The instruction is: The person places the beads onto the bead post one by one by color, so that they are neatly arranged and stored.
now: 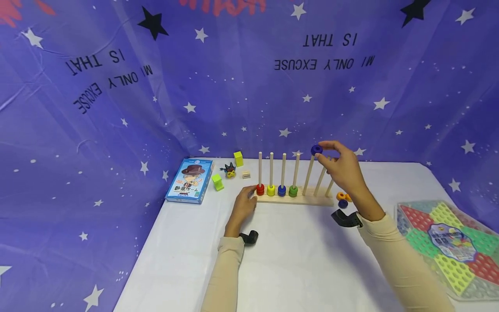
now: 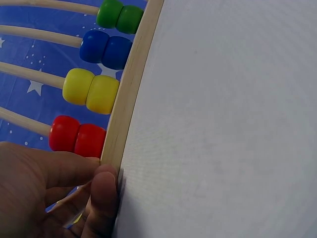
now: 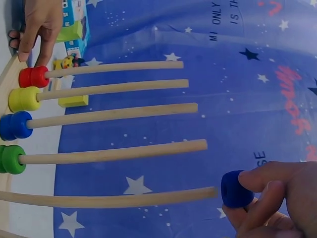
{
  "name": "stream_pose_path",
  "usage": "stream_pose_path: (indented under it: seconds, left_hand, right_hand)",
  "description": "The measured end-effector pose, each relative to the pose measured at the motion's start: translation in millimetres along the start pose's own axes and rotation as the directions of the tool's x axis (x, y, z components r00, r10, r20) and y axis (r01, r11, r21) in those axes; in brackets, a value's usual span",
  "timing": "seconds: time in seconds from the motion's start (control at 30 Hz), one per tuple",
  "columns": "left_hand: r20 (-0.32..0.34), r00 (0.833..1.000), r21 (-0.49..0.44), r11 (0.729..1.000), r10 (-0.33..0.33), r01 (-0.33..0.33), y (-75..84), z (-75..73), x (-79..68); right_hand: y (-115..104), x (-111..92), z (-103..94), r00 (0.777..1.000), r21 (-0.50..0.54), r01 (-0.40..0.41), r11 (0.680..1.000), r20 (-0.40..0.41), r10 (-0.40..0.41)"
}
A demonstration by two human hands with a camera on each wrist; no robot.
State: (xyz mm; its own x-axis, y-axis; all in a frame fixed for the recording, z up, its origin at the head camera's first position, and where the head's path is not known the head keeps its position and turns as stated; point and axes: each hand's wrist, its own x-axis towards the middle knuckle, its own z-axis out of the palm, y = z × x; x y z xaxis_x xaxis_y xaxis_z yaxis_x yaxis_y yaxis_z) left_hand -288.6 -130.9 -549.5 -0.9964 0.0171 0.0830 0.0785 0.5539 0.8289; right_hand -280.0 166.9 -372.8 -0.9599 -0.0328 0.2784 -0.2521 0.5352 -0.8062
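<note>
A wooden bead rack (image 1: 296, 200) with several upright pegs stands on the white table. Two red beads (image 2: 77, 136), two yellow beads (image 2: 90, 91), two blue beads (image 2: 105, 49) and two green beads (image 2: 120, 16) sit at the bottom of its four left pegs. My left hand (image 1: 244, 204) pinches the left end of the base, beside the red beads. Between thumb and fingers, my right hand (image 1: 344, 170) holds a dark blue bead (image 3: 235, 190). This bead is just off the tip of the bare fifth peg (image 3: 124, 200), its hole towards the peg.
Loose orange beads (image 1: 341, 196) and a dark blue bead (image 1: 343, 204) lie at the rack's right end. A blue game box (image 1: 190, 181), green blocks (image 1: 218, 182) and a small figure (image 1: 230, 170) are at left. A Chinese checkers board (image 1: 448, 247) lies at right.
</note>
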Motion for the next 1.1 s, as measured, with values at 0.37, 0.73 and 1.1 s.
stream_pose_path:
  seconds: [0.37,0.73,1.1]
  left_hand:
    - [-0.001,1.000,0.009,1.000,0.000,0.000,0.4,-1.3,1.9]
    - [0.001,1.000,0.008,1.000,-0.027,0.027,-0.7,1.1,-2.6]
    - [0.007,1.000,0.016,0.999,-0.030,0.030,0.7,-0.8,0.6]
  right_hand:
    - [2.7,2.0,5.8,1.000,-0.027,-0.007,1.000,0.007,0.007]
    - [7.7,-1.9,8.6,1.000,-0.057,-0.007,0.998,-0.009,0.006]
    - [44.1,-35.1,-21.2,0.960,0.008,-0.117,0.993,-0.256,0.115]
